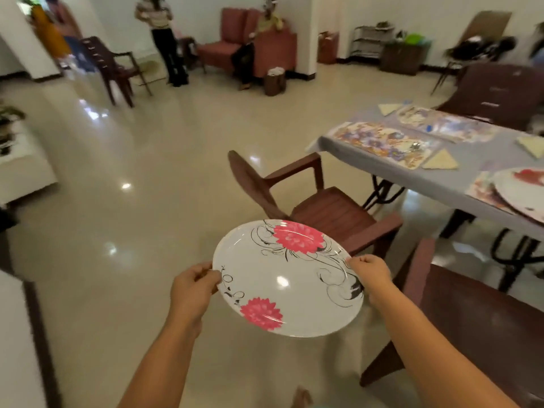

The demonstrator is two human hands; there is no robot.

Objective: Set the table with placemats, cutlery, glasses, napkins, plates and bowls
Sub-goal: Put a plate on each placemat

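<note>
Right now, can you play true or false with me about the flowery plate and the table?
1. Both hands hold the flowery plate. True: the left hand and the right hand grip opposite edges.
2. The held plate has blue flowers. False: they are pink.
3. Another plate already sits on the table. True.
4. The held plate rests on a chair. False: it is in the air.

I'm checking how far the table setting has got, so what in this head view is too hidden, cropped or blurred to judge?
- Plate on the table: cut off by the right edge.
- Cutlery on the near placemat: too small and blurred to name the pieces.
- Far placemat: motion blur hides what lies on it.
- Underside of the held plate: fingers of left hand and right hand hidden beneath.
</note>
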